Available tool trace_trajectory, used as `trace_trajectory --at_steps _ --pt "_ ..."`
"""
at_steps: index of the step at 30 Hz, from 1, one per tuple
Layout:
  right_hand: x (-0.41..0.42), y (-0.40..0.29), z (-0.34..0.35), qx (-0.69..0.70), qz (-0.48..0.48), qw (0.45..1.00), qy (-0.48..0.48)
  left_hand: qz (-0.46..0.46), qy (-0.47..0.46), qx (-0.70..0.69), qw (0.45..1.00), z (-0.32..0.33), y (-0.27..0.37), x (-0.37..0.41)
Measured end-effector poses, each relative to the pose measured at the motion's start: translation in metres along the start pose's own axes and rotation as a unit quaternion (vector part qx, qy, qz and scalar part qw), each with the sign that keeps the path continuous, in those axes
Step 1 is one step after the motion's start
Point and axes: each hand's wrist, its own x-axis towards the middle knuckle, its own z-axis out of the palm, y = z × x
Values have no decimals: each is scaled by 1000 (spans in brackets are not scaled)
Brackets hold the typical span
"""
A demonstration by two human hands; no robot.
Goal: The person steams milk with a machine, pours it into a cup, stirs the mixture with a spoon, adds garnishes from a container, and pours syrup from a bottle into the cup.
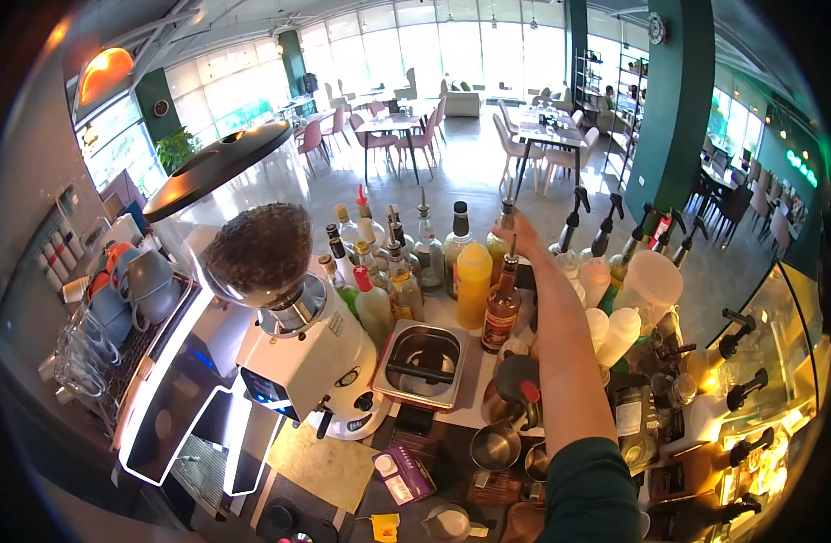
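My right hand (518, 234) reaches far over the counter, its fingers around the neck of a glass bottle with a metal pourer (507, 212). Just in front of that bottle stands an amber syrup bottle (501, 315) with a printed label and its own pourer. A yellow squeeze bottle (474, 285) is beside them on the left. My left hand is out of view. Before me lie a steel knock box with a dark bar (422, 366), a steel milk pitcher (495, 448) and a purple carton with a white cap (403, 474).
A coffee grinder (307, 360) with a bean-filled hopper stands left of the bottles. Further left is an espresso machine (184, 407) with cups on top. Pump bottles and white squeeze bottles (619, 336) crowd the right side. A glass display case (768, 326) stands at the far right.
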Motion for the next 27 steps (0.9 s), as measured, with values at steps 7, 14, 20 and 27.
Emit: trace_trajectory --at_steps 7,14,20,27 --pt "11 30 2 116 92 987 -66 11 10 -9 1000 -6 -4 1" --pt "7 40 -20 -78 20 990 -119 40 86 -8 996 -49 -24 -80" --pt "13 -17 -205 186 69 980 -35 194 92 -79 973 -123 -37 -132" --pt "-151 -240 -157 131 -43 979 148 146 172 -15 974 -290 -104 -126"
